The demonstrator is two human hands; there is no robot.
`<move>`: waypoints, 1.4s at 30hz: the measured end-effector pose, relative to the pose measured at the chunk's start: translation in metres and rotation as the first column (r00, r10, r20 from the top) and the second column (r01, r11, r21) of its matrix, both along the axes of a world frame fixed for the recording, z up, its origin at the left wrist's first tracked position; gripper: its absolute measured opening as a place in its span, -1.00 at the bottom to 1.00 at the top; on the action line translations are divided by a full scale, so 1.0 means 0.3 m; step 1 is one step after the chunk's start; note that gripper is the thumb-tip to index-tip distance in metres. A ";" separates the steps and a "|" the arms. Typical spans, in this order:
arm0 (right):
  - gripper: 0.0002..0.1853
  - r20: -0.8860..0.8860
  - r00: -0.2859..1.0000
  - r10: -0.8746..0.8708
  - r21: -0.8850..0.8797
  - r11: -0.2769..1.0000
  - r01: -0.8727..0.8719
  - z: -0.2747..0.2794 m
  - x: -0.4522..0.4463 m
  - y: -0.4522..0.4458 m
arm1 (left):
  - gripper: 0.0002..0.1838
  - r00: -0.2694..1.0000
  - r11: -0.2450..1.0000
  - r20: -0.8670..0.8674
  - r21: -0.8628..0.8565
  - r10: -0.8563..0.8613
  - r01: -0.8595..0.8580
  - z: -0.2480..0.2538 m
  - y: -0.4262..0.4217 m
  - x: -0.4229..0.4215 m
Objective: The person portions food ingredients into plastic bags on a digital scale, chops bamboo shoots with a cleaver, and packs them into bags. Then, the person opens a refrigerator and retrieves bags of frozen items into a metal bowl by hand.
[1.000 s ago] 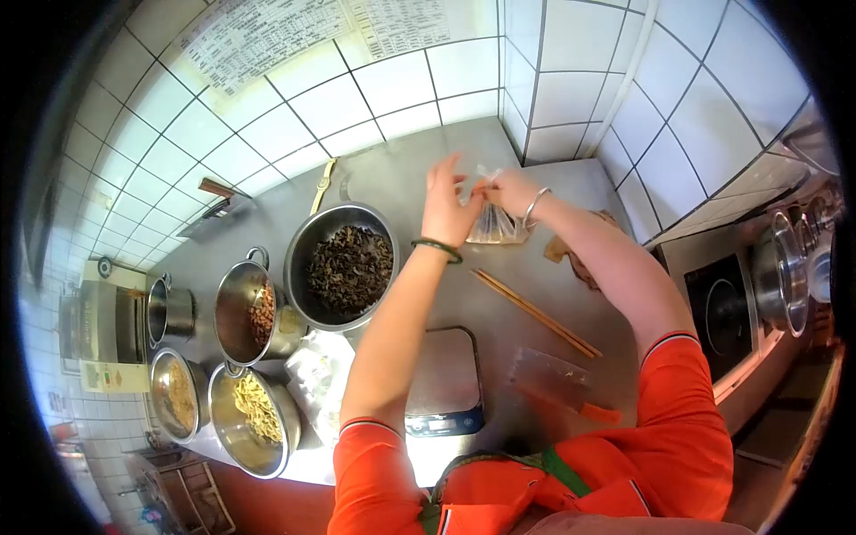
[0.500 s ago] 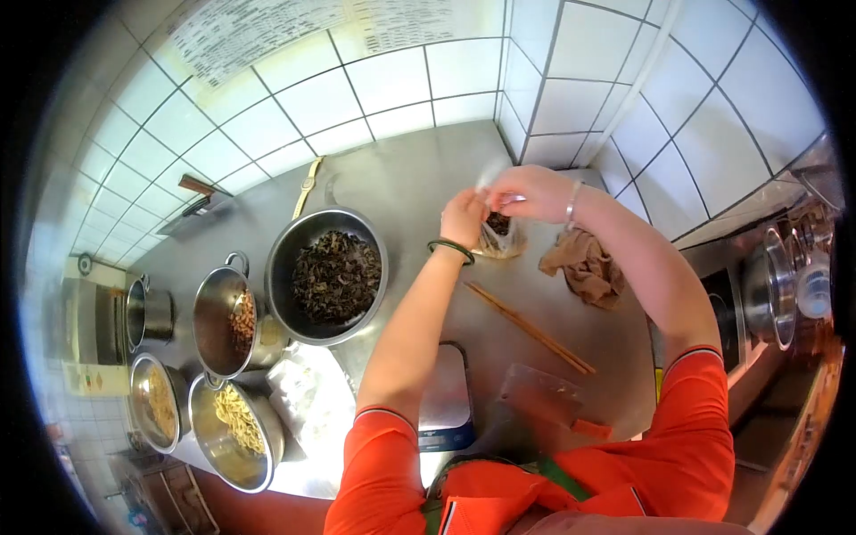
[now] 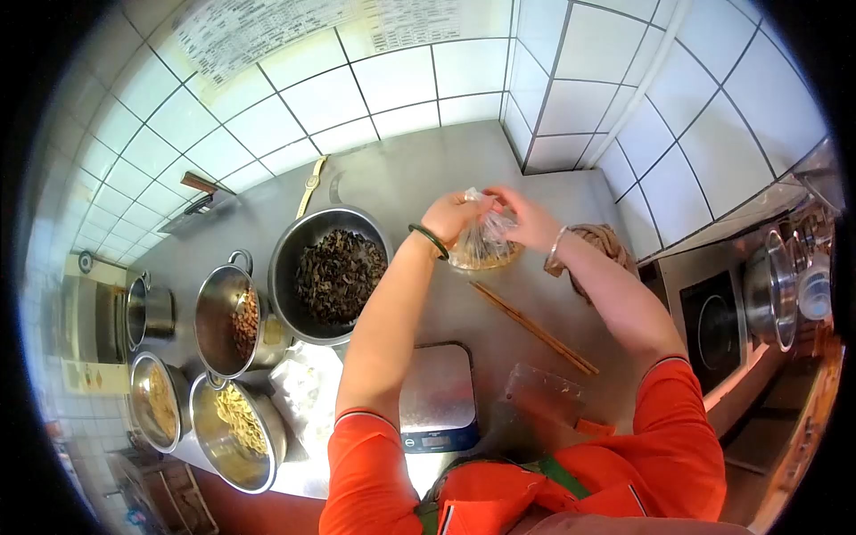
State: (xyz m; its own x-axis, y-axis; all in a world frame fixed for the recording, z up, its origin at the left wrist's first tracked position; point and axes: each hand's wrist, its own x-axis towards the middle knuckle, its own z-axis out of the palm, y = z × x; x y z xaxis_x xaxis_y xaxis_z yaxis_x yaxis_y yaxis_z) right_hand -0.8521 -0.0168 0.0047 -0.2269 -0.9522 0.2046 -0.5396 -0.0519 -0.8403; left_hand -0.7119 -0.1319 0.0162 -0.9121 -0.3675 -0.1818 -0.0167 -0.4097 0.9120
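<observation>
While the gathered neck of a clear plastic bag (image 3: pixel 484 249) is pinched between the thumb and curled fingers of the left hand (image 3: pixel 451 216), its opposite side is touched by the right hand (image 3: pixel 531 221). Right hand: fingers bent and partly parted, thumb laid lower on the film; whether a firm grip is applied cannot be told. Forearms (image 3: pixel 382 334): extended forward and angled inward, so that the hands are brought close together; the left wrist is ringed by a dark green bangle (image 3: pixel 429 242), the right by a silver-coloured band (image 3: pixel 556 246). Bag: kept over the metal counter (image 3: pixel 437 160), just beyond the far ends of two chopsticks (image 3: pixel 533 327), with yellowish-brown contents (image 3: pixel 481 259) gathered at its base. Brown cloth (image 3: pixel 604 247): crumpled, placed beside the right wrist. Steel bowl (image 3: pixel 283 267): filled with dark, leafy pieces (image 3: pixel 339 276), stationed left of the left hand. Digital scale (image 3: pixel 437 390): set nearer the body.
</observation>
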 end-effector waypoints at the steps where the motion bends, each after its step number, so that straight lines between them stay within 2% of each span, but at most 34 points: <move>1: -0.57 -0.044 0.998 0.036 -0.008 0.999 -0.036 -0.021 0.011 -0.006 | -0.79 1.000 0.988 0.008 -0.151 -0.028 0.029 0.007 -0.002 0.002; 2: -0.57 -0.033 0.999 0.035 -0.012 0.999 -0.035 -0.032 0.004 -0.015 | -0.83 0.998 0.953 0.023 -0.298 -0.054 0.059 0.013 -0.003 0.008; 3: -0.58 0.192 0.979 0.063 0.049 0.996 -0.073 -0.037 -0.011 -0.034 | -0.83 0.998 0.951 0.035 -0.303 -0.056 0.064 0.018 0.002 0.015; 4: -0.58 0.408 0.910 0.073 0.097 0.988 -0.123 -0.024 -0.010 -0.044 | -0.86 0.994 0.719 0.098 -0.694 0.042 0.038 0.055 0.025 0.023; 5: -0.58 0.414 0.908 0.072 0.088 0.989 -0.118 -0.010 -0.010 -0.042 | -0.85 0.983 0.336 0.106 -0.941 0.151 0.049 0.078 0.038 0.024; 6: -0.61 0.422 0.903 0.077 0.126 0.982 -0.142 0.007 -0.017 -0.034 | -0.85 0.983 0.332 0.109 -0.942 0.148 0.054 0.059 0.037 0.021; 7: -0.63 0.427 0.901 0.082 0.167 0.972 -0.168 0.026 -0.020 -0.028 | -0.85 0.984 0.095 -0.071 -0.992 0.165 -0.087 0.038 0.036 0.016; 8: -0.63 0.423 0.903 0.080 0.166 0.972 -0.164 0.029 -0.021 -0.027 | -0.83 0.958 -0.148 -0.251 -0.962 0.136 -0.231 0.018 0.035 0.005; 9: -0.65 0.533 0.844 0.055 0.186 0.966 -0.180 0.031 -0.017 -0.025 | -0.83 0.958 -0.149 -0.255 -0.960 0.130 -0.235 -0.004 0.040 -0.006; 10: -0.68 0.634 0.772 0.026 0.202 0.959 -0.199 0.032 -0.019 -0.024 | -0.84 0.924 -0.165 -0.320 -0.943 0.210 -0.289 -0.013 0.057 -0.012; 11: -0.68 0.632 0.775 0.025 0.201 0.960 -0.195 0.011 -0.031 -0.030 | -0.85 0.878 -0.185 -0.382 -0.922 0.288 -0.340 -0.020 0.071 -0.017; 12: -0.67 0.658 0.753 0.017 0.223 0.951 -0.216 -0.029 -0.043 -0.041 | -0.85 0.879 -0.184 -0.382 -0.922 0.285 -0.341 -0.041 0.081 -0.022; 14: -0.66 0.686 0.728 0.008 0.241 0.941 -0.238 -0.008 -0.029 -0.042 | -0.82 0.852 -0.112 -0.344 -0.938 0.395 -0.327 -0.069 0.093 -0.025; 15: -0.67 0.724 0.688 -0.041 0.276 0.932 -0.235 0.003 -0.024 -0.037 | -0.82 0.854 -0.112 -0.342 -0.939 0.393 -0.325 -0.081 0.090 -0.027; 17: -0.68 0.761 0.641 -0.094 0.309 0.922 -0.231 0.016 -0.021 -0.029 | -0.81 0.796 -0.072 -0.365 -0.922 0.483 -0.380 -0.055 0.097 -0.023; 18: -0.69 0.790 0.610 -0.059 0.286 0.915 -0.283 0.008 -0.034 -0.031 | -0.81 0.798 -0.072 -0.362 -0.924 0.482 -0.375 -0.058 0.092 -0.017; 20: -0.70 0.818 0.574 -0.021 0.260 0.905 -0.337 0.045 -0.027 -0.039 | -0.83 0.876 -0.102 -0.254 -0.967 0.411 -0.232 -0.056 0.081 0.003; 21: -0.70 0.715 0.699 -0.002 0.315 0.893 -0.320 0.070 -0.034 -0.037 | -0.83 0.876 -0.103 -0.253 -0.967 0.411 -0.231 -0.055 0.077 0.010; 22: -0.71 0.593 0.805 0.020 0.368 0.882 -0.293 0.102 -0.033 -0.035 | -0.85 0.908 -0.162 -0.229 -0.970 0.350 -0.182 -0.036 0.079 0.018; 23: -0.71 0.595 0.804 0.018 0.371 0.881 -0.294 0.114 -0.041 -0.043 | -0.86 0.936 -0.220 -0.199 -0.966 0.292 -0.136 -0.021 0.081 0.026; 24: -0.70 0.247 0.955 0.167 0.389 0.885 -0.255 0.125 -0.056 -0.057 | -0.86 0.935 -0.216 -0.197 -0.967 0.295 -0.135 -0.010 0.078 0.029; 25: -0.68 -0.144 0.946 0.290 0.389 0.896 -0.215 0.141 -0.060 -0.064 | -0.87 0.950 -0.274 -0.207 -0.951 0.234 -0.139 0.001 0.067 0.024; 26: -0.68 -0.142 0.946 0.292 0.392 0.894 -0.217 0.151 -0.053 -0.060 | -0.88 0.962 -0.331 -0.210 -0.933 0.172 -0.145 0.007 0.058 0.023; 27: -0.69 -0.389 0.882 0.267 0.299 0.942 -0.153 0.157 -0.041 -0.052 | -0.88 0.963 -0.326 -0.207 -0.935 0.175 -0.142 0.011 0.049 0.028; 28: -0.69 -0.611 0.765 0.204 0.185 0.976 -0.113 0.160 -0.030 -0.045 | -0.88 0.969 -0.350 -0.207 -0.925 0.132 -0.150 0.015 0.036 0.034; 29: -0.69 -0.610 0.765 0.206 0.186 0.976 -0.115 0.155 -0.022 -0.036 | -0.88 0.975 -0.374 -0.205 -0.914 0.088 -0.159 0.016 0.029 0.037; 31: -0.68 -0.452 0.887 0.096 0.141 0.989 -0.035 0.141 0.004 -0.015 | -0.89 0.975 -0.383 -0.199 -0.912 0.100 -0.147 0.012 0.038 0.041; 32: -0.68 -0.454 0.885 0.101 0.139 0.989 -0.041 0.140 0.013 -0.014 | -0.89 0.973 -0.396 -0.201 -0.907 0.112 -0.142 0.013 0.036 0.041; 34: -0.67 -0.289 0.945 0.151 0.243 0.967 -0.080 0.137 0.026 -0.005 | -0.90 0.974 -0.409 -0.187 -0.905 0.126 -0.121 0.017 0.032 0.047; 35: -0.67 -0.285 0.947 0.151 0.246 0.966 -0.080 0.135 0.021 -0.002 | -0.90 0.976 -0.418 -0.172 -0.903 0.133 -0.102 0.019 0.034 0.049; 37: -0.66 -0.263 0.924 0.278 0.224 0.949 -0.222 0.131 -0.001 0.005 | -0.90 0.981 -0.409 -0.164 -0.906 0.105 -0.108 0.034 0.033 0.059; 39: -0.66 -0.289 0.925 0.246 0.204 0.960 -0.191 0.118 -0.034 0.004 | -0.89 0.983 -0.404 -0.161 -0.908 0.082 -0.115 0.038 0.024 0.072; 41: -0.65 -0.300 0.930 0.214 0.184 0.969 -0.163 0.054 -0.069 0.040 | -0.81 0.972 -0.345 -0.183 -0.931 0.148 -0.123 0.024 0.027 0.102; 42: -0.65 -0.406 0.894 0.189 0.204 0.972 -0.113 -0.007 -0.115 0.067 | -0.81 0.971 -0.346 -0.184 -0.930 0.150 -0.123 0.007 0.033 0.121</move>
